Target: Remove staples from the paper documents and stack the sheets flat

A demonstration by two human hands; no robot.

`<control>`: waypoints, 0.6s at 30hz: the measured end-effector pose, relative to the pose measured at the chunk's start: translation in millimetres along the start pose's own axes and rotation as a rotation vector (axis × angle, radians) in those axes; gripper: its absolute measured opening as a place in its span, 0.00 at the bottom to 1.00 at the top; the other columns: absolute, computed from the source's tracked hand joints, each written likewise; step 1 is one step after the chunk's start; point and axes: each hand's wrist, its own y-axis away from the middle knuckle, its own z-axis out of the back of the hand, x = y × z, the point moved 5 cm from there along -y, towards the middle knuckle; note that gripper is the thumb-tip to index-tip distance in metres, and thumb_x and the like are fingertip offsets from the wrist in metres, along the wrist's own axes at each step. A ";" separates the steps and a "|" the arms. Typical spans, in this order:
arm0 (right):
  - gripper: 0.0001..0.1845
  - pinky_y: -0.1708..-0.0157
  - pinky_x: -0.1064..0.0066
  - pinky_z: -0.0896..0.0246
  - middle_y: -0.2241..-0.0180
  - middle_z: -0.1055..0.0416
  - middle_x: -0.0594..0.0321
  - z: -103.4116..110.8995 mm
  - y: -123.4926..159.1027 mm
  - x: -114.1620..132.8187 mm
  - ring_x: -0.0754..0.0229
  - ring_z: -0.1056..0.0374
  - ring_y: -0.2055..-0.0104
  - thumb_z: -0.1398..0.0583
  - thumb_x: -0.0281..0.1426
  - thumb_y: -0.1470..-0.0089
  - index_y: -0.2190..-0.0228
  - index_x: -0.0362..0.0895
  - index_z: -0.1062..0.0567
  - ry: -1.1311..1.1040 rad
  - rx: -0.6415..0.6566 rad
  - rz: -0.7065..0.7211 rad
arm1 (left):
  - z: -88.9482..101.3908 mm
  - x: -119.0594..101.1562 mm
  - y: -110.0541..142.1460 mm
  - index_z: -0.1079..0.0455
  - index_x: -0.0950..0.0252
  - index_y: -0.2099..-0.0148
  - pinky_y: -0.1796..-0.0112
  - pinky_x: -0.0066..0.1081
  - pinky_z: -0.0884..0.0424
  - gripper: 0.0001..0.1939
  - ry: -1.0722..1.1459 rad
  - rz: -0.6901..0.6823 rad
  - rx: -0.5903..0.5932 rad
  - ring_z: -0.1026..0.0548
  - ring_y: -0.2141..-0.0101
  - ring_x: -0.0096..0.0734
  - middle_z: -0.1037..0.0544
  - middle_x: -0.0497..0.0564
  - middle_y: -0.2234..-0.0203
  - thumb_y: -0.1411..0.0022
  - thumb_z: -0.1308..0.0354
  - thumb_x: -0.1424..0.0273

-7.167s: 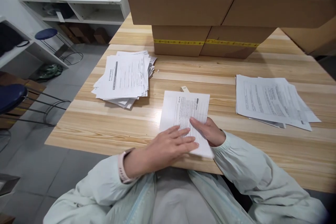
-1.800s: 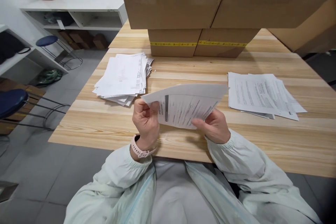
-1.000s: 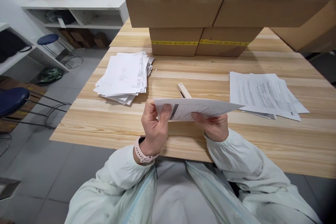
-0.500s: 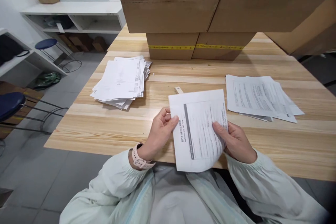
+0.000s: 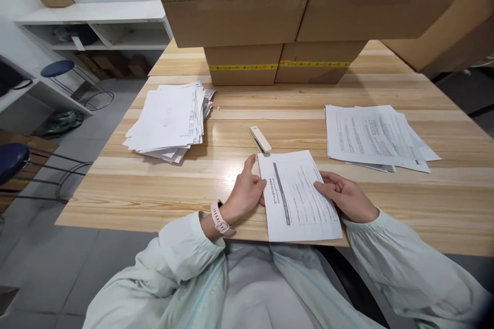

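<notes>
A thin set of printed papers (image 5: 304,205), with a dark bar beside its heading, lies low over the front edge of the table. My left hand (image 5: 245,187) has its thumb on the left edge of the papers and other fingers tucked by the underside; its index finger points forward. On the right, my right hand (image 5: 347,195) pinches the opposite edge, thumb on top and fingers beneath. Just beyond the papers' top left corner, a cream stapler (image 5: 260,140) rests on the wood, close to my left index fingertip but apart from it.
A thick, uneven stack of papers (image 5: 162,118) sits to the left on the wooden table (image 5: 231,108). Several fanned printed sheets (image 5: 370,133) lie to the right. Large cardboard boxes (image 5: 247,5) are stacked at the back. Blue stools (image 5: 57,68) stand on the floor at left.
Both hands have lowered the papers toward the table, and the sheets now look flatter. My left index finger has stretched out. The stapler, mostly covered before, is now in full view.
</notes>
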 end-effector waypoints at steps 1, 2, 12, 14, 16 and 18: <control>0.32 0.73 0.65 0.27 0.75 0.20 0.64 2.0 -2.5 0.7 0.54 0.23 0.73 0.29 0.44 0.56 0.51 0.47 0.27 0.001 -0.005 -0.004 | -1.0 -0.5 -2.1 0.60 0.64 0.31 0.80 0.25 0.28 0.38 -0.002 0.003 -0.001 0.27 0.84 0.28 0.29 0.39 0.82 0.40 0.48 0.75; 0.33 0.74 0.65 0.28 0.75 0.21 0.65 3.6 -4.6 1.2 0.54 0.23 0.73 0.28 0.44 0.56 0.50 0.47 0.27 -0.001 -0.010 -0.007 | -1.9 -0.5 -3.9 0.57 0.65 0.33 0.80 0.26 0.28 0.35 0.003 0.008 -0.007 0.27 0.84 0.28 0.28 0.40 0.82 0.41 0.48 0.75; 0.36 0.79 0.67 0.38 0.83 0.29 0.70 21.2 -10.8 14.4 0.59 0.31 0.80 0.32 0.50 0.54 0.47 0.45 0.28 0.291 -0.076 0.097 | -9.3 3.4 -7.3 0.43 0.62 0.56 0.81 0.25 0.27 0.13 0.146 0.146 0.023 0.28 0.83 0.26 0.31 0.39 0.83 0.43 0.48 0.77; 0.32 0.76 0.65 0.38 0.80 0.27 0.66 34.4 -12.2 41.4 0.58 0.31 0.79 0.34 0.51 0.52 0.50 0.46 0.25 0.570 -0.174 0.219 | -8.9 3.0 -7.6 0.43 0.62 0.57 0.82 0.25 0.28 0.13 0.168 0.169 0.023 0.28 0.84 0.26 0.32 0.39 0.83 0.43 0.48 0.79; 0.25 0.71 0.62 0.38 0.75 0.23 0.61 41.1 -16.0 80.9 0.57 0.30 0.76 0.36 0.49 0.49 0.54 0.49 0.22 0.860 -0.328 0.412 | -8.7 2.3 -8.2 0.43 0.62 0.57 0.82 0.25 0.28 0.13 0.185 0.174 0.021 0.29 0.84 0.26 0.32 0.39 0.83 0.44 0.47 0.79; 0.18 0.68 0.60 0.39 0.70 0.21 0.59 30.2 -24.9 121.1 0.56 0.30 0.74 0.39 0.45 0.45 0.56 0.51 0.20 1.042 -0.425 0.635 | -8.8 2.1 -8.7 0.43 0.62 0.58 0.82 0.25 0.28 0.13 0.193 0.176 0.019 0.28 0.84 0.26 0.32 0.39 0.83 0.44 0.47 0.79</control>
